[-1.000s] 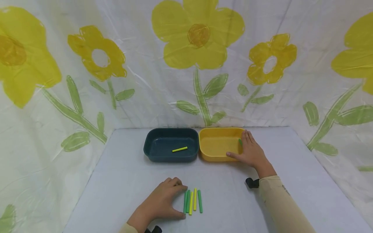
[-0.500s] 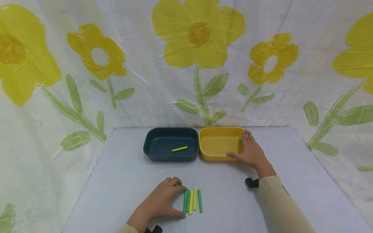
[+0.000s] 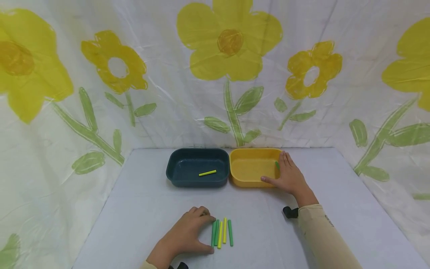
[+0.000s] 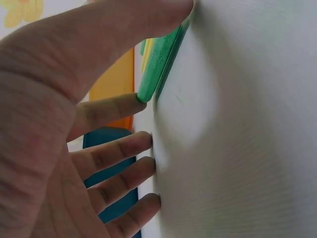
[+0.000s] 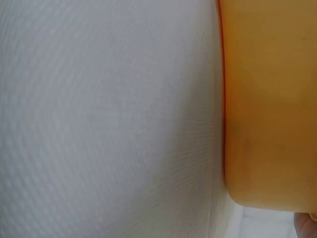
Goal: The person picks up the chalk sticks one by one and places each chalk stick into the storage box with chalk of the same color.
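Observation:
In the head view my left hand [image 3: 186, 233] is on the table beside a row of thin green and yellow sticks. Its index finger and thumb pinch the leftmost green stick [image 3: 213, 233] at its two ends. The left wrist view shows the index fingertip against the near end of this stick [image 4: 156, 67], the other fingers spread. Alongside lie another green stick [image 3: 217, 232], two yellow sticks [image 3: 224, 230] and a green one [image 3: 230, 233]. My right hand [image 3: 289, 175] rests over the right end of the yellow bin [image 3: 248, 184], fingers straight, thumb at the front rim.
A dark teal bin [image 3: 196, 184] stands left of the yellow one, with a yellow stick [image 3: 207, 173] inside. Part of a green stick [image 3: 277, 164] shows in the yellow bin beside my right hand. Behind the white table [image 3: 134, 209] hangs a flower-printed cloth [image 3: 161, 130].

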`<state>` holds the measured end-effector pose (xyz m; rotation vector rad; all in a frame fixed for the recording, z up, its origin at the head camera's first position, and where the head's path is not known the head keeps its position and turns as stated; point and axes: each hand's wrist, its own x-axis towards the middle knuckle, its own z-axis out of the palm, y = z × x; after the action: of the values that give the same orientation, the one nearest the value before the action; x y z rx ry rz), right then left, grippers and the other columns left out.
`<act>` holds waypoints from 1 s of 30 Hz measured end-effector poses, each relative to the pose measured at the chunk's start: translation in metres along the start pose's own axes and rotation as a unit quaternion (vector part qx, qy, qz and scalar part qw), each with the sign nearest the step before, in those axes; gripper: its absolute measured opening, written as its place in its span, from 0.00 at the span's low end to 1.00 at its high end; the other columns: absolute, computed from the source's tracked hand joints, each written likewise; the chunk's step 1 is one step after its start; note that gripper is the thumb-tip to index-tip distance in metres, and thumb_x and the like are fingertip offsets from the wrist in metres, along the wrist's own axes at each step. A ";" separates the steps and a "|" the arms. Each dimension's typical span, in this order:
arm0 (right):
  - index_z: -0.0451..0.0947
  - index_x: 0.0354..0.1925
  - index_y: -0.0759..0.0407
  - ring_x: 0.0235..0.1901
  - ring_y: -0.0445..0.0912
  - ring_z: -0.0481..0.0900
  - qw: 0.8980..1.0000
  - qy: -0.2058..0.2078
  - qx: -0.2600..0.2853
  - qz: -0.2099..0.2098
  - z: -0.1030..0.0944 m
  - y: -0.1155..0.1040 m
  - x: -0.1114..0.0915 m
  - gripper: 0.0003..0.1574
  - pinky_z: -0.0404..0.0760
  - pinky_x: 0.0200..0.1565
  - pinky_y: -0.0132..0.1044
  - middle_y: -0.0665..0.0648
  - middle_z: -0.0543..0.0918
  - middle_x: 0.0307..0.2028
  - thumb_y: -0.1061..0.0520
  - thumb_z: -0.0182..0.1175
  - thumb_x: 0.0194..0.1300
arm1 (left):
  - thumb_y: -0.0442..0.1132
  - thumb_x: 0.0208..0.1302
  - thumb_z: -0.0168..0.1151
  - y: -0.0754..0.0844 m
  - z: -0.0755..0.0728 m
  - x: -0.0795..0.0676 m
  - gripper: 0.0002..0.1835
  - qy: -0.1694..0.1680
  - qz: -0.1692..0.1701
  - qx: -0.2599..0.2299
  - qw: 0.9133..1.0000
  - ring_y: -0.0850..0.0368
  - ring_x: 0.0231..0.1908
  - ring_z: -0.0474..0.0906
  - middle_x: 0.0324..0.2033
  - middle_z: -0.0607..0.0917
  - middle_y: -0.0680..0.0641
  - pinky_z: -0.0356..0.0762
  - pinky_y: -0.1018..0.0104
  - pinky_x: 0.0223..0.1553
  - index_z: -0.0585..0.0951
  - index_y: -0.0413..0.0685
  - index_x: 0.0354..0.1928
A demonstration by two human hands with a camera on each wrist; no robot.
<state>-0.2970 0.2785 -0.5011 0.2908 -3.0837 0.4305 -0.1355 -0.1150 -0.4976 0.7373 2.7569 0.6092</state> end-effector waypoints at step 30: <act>0.27 0.76 0.66 0.78 0.59 0.32 1.000 -0.002 0.010 0.001 0.001 0.001 -0.002 0.87 0.46 0.74 0.60 0.65 0.31 0.77 0.09 0.47 0.46 | 0.73 0.43 0.70 0.012 -0.012 0.011 0.43 -0.011 0.012 -0.022 1.000 0.62 0.53 0.75 0.52 0.79 0.60 0.77 0.57 0.59 0.77 0.64 0.62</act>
<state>-0.2955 0.2795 -0.5028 0.2900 -3.0850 0.4601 -0.1438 -0.1043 -0.4828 0.7643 2.7087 0.6601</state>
